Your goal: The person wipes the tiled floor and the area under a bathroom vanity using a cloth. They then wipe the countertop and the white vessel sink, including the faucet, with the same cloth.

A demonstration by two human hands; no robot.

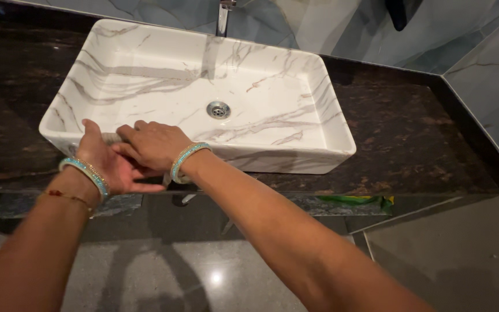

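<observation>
A white rectangular basin (319,156) with grey marble veining sits on a dark stone counter (411,133). Both my hands are at its near left rim. My right hand (152,145) reaches across from the right, with its fingers bent down over a small grey pad (110,137) on the rim. My left hand (104,162) lies beside it against the basin's front wall, palm turned inward and fingers spread, touching the right hand. Turquoise bangles circle both wrists, and a thin red and gold thread is on the left one.
A chrome tap (223,14) rises behind the basin, and a round metal drain (218,109) sits in its floor. Blue-grey tiled walls close the back and right. A green and yellow item (359,200) lies under the counter's edge. Below is a grey glossy floor (203,277).
</observation>
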